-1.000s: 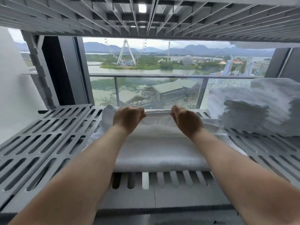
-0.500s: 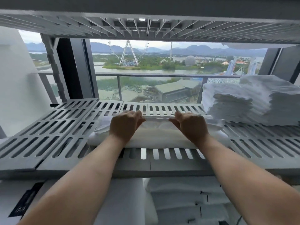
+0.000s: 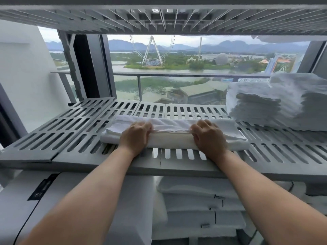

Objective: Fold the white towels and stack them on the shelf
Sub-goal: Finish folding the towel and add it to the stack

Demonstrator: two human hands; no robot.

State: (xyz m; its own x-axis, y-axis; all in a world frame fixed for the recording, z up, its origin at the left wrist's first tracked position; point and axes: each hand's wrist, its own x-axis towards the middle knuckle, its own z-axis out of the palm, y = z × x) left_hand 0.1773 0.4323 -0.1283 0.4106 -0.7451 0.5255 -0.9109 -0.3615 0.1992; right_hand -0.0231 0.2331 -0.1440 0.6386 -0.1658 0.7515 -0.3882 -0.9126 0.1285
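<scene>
Folded white towel (image 3: 169, 138) lies on the slatted shelf (image 3: 53, 138), near the front edge — left grip (image 3: 135, 138) and right grip (image 3: 209, 138) both curled, pinching its upper fold. Stacked towels (image 3: 283, 106) sit further right.

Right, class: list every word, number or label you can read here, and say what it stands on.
Black label on the white box below the grey slatted shelf: pale marks, too blurred to read.
Small tags on the folded white linen below: too small to read.
Folded white towel: no text.
</scene>
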